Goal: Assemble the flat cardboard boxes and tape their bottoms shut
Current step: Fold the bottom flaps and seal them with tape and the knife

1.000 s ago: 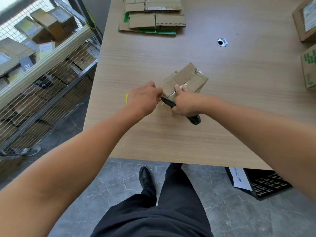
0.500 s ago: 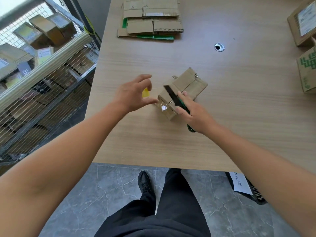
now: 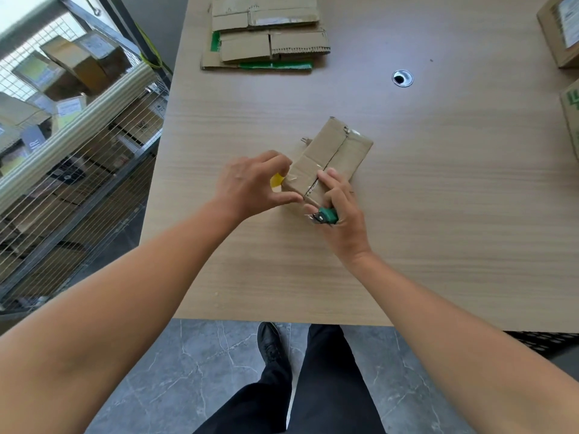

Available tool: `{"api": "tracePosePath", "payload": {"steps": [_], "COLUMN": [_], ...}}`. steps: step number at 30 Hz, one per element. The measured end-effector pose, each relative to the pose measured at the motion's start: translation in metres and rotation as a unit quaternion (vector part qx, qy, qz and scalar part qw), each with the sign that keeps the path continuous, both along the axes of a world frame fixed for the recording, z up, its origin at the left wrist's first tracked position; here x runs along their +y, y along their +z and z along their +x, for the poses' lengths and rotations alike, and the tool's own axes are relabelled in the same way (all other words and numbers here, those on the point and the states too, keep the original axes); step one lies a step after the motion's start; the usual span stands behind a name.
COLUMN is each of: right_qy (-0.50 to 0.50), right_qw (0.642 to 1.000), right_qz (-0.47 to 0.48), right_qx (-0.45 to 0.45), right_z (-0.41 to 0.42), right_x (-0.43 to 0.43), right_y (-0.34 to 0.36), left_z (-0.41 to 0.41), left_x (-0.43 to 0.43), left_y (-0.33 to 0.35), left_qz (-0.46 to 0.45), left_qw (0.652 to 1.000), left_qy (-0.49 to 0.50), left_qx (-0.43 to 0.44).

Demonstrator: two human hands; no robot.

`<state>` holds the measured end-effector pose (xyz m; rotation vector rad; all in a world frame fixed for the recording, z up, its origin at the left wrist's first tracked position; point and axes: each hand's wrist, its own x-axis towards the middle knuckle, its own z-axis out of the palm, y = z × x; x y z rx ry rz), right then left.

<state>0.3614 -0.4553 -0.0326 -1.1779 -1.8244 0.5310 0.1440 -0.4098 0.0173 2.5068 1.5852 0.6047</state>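
While the small cardboard box (image 3: 329, 161) is lying on the desk (image 3: 438, 214) with its taped seam facing up, the left hand (image 3: 250, 186) is cupping its near left corner with fingers spread, just beside a yellow item (image 3: 276, 180). The right hand (image 3: 341, 214) is gripping a green tool (image 3: 327, 215) and pressing a finger on the seam. Flat cardboard boxes (image 3: 266, 32) are lying stacked at the far edge, well apart; bare desk is lying open to the right.

Left hand (image 3: 250, 186): palm down, fingers curled, thumb and forefinger apart in a loose pinch.
Right hand (image 3: 341, 211): closed around a green tool, forefinger stretched forward.
Arms: both bare, reaching forward, converging.
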Motion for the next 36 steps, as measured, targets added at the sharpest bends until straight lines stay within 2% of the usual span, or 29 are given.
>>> {"api": "tracePosePath", "payload": {"steps": [3,6,10,13,16,20,24,26,33,36], "right_qy": [0.066,0.133,0.209,0.206,0.151,0.069,0.077,0.08,0.023,0.002], "right_qw": [0.998,0.989,0.97,0.959,0.963,0.959,0.941,0.947,0.95,0.945], "right_qz": [0.008,0.01,-0.061,-0.185,-0.22,-0.261,-0.305,-0.293,-0.306,-0.31], "right_qx": [-0.016,-0.061,-0.108,-0.063,-0.022,0.084,0.123,0.106,0.062,0.104], "right_z": [0.015,0.027,0.042,0.054,0.055,0.028,-0.009,-0.02,-0.009,0.002], "right_x": [0.019,0.037,0.05,0.05,0.035,-0.008,-0.042,-0.049,-0.051,-0.047], "right_y": [0.003,0.015,0.039,0.059,0.07,0.089,0.11,0.118,0.131,0.139], "left_z": [0.007,0.027,0.043,0.023,-0.002,-0.007,0.005,0.013,0.016,0.018], "left_x": [-0.014,-0.033,-0.049,-0.061,-0.073,-0.083,-0.088,-0.091,-0.097,-0.104], "left_y": [-0.007,-0.011,-0.005,0.007,0.021,0.054,0.077,0.082,0.095,0.093], "left_qz": [-0.019,-0.069,-0.139,-0.181,-0.226,-0.267,-0.322,-0.338,-0.355,-0.373], "left_qw": [0.997,0.981,0.962,0.939,0.91,0.901,0.897,0.895,0.911,0.907], "left_qy": [0.071,0.178,0.219,0.256,0.282,0.232,0.119,0.082,0.058,-0.011], "left_qx": [0.004,-0.031,-0.084,-0.144,-0.203,-0.252,-0.278,-0.279,-0.2,-0.196]}}
